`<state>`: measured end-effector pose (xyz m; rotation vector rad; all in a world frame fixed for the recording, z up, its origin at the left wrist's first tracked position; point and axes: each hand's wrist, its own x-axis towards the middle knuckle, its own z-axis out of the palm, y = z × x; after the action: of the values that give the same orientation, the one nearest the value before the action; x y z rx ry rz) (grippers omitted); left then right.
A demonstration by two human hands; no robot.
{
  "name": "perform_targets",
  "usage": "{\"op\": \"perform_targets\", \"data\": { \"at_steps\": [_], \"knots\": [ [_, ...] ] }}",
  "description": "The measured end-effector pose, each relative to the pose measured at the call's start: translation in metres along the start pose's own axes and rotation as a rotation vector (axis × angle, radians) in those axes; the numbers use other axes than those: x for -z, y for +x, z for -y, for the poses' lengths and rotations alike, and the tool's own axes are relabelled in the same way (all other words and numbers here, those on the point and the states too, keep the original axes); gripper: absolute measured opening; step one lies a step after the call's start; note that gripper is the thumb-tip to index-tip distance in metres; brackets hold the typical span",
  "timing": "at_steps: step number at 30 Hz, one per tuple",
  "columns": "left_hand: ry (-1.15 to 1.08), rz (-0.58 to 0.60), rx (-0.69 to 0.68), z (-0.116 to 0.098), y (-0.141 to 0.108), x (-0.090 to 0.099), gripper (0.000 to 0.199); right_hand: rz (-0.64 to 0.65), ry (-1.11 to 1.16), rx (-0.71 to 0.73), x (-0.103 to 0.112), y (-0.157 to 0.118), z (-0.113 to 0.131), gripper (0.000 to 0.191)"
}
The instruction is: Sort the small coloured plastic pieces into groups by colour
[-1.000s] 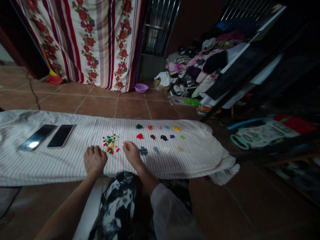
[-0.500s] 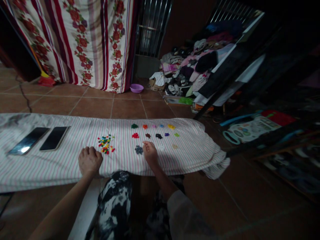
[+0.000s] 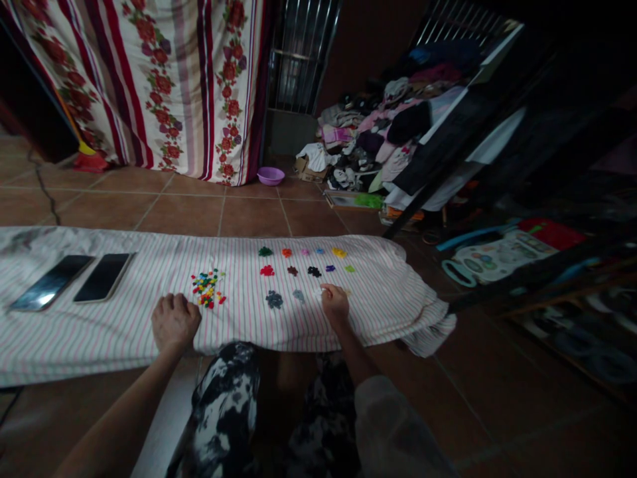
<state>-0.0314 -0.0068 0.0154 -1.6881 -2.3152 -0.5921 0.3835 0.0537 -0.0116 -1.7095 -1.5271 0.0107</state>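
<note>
My left hand [image 3: 176, 321] rests closed on the striped cloth [image 3: 239, 325], just left of a mixed pile of small coloured pieces [image 3: 208, 287]. My right hand [image 3: 335, 303] is closed, its fingertips pinched at the white pieces [image 3: 318, 292]; what they hold is too small to make out. Left of it lie light grey pieces [image 3: 298, 295] and dark grey pieces [image 3: 274, 299]. Behind are single-colour groups, among them red [image 3: 267, 271], brown [image 3: 292, 271], black [image 3: 314, 271], dark green [image 3: 265, 251] and yellow [image 3: 339, 252]. Beige pieces are partly hidden by my right hand.
Two dark phones, one [image 3: 52, 283] beside the other [image 3: 103, 277], lie at the left of the cloth. Beyond it are a floral curtain [image 3: 189, 93], a purple basin [image 3: 271, 176] and heaped clothes [image 3: 378, 133]. A dark slanted frame stands at the right.
My right hand has moved right, from beside the dark grey pieces to the white ones, uncovering the light grey group. My left hand stays resting on the cloth.
</note>
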Motion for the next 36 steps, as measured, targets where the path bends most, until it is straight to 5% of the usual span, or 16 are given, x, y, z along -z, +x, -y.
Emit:
{"op": "perform_targets", "data": {
  "at_steps": [30, 36],
  "knots": [
    [-0.029, -0.037, 0.020, -0.001, 0.000, -0.002, 0.033, -0.074, 0.032, 0.028, -0.003, -0.018, -0.004, 0.039],
    [-0.063, -0.037, 0.031, -0.002, 0.000, -0.002, 0.033, -0.120, 0.050, 0.107, 0.001, -0.016, 0.019, 0.030]
  ]
}}
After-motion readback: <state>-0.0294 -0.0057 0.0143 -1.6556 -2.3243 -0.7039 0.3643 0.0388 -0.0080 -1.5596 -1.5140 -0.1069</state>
